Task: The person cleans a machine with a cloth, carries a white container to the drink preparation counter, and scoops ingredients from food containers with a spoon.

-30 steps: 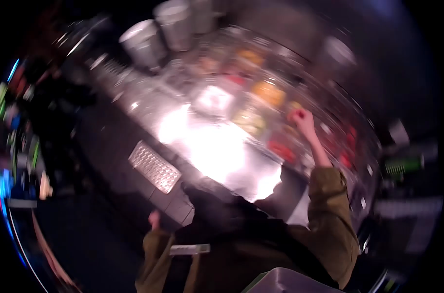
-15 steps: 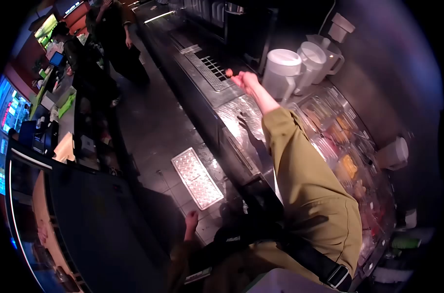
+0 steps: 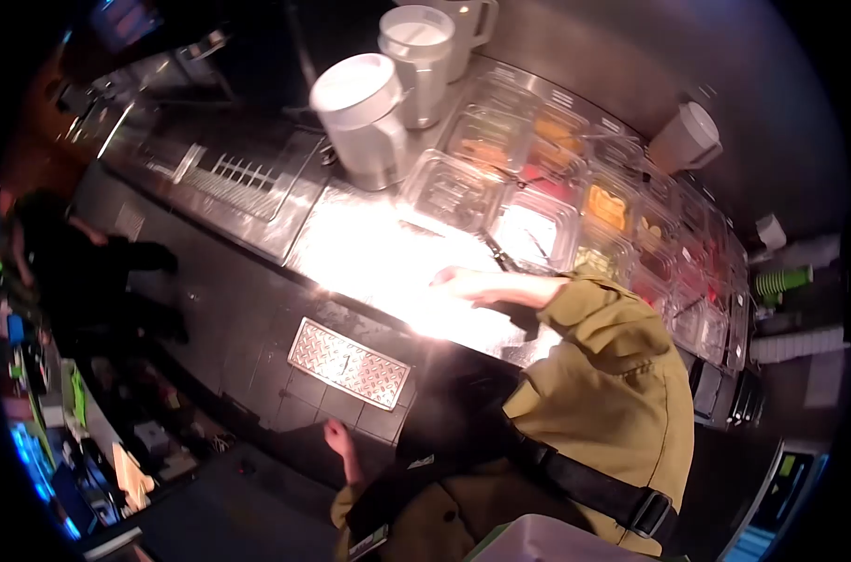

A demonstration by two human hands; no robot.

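My right hand (image 3: 463, 284) is over the brightly lit steel counter (image 3: 351, 245), in front of the clear food tubs. Its fingers are curled, and glare hides what they hold, if anything. Beyond it stand a tub of white contents (image 3: 530, 232) and a clear tub (image 3: 452, 190); a dark handle (image 3: 497, 251) lies near the white one. Low at my side, away from the counter, my left hand (image 3: 336, 436) hangs with its fingers curled in and nothing visible in them.
White lidded pitchers (image 3: 360, 117) stand behind the counter's left part, near a drain grate (image 3: 234, 187). Another pitcher (image 3: 686, 139) is by the back wall. A metal floor plate (image 3: 349, 363) lies below the counter. A person in dark clothes (image 3: 79, 272) is at left.
My right hand has come back from over the drain grate to the bright counter by the tubs. The view has turned right, towards the food tubs. My left hand still hangs low.
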